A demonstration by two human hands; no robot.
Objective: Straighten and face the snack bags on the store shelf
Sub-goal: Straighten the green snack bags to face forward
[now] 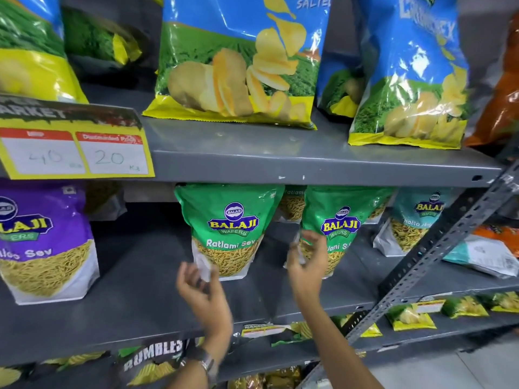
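Note:
Two green Ratlami Sev bags stand upright on the middle grey shelf (140,299), labels facing out. My left hand (202,293) pinches the white lower-left corner of the left green bag (227,234). My right hand (306,265) holds the left edge of the right green bag (345,223), with the edge between thumb and fingers. Both hands are blurred. More Ratlami Sev bags (292,209) stand behind and between these two, mostly hidden.
A purple Aloo Sev bag (42,242) stands at left and a teal bag (415,223) at right. Blue chip bags (238,60) fill the upper shelf above a yellow price tag (75,153). A perforated metal brace (449,248) slants across the right. Small packets (410,318) lie below.

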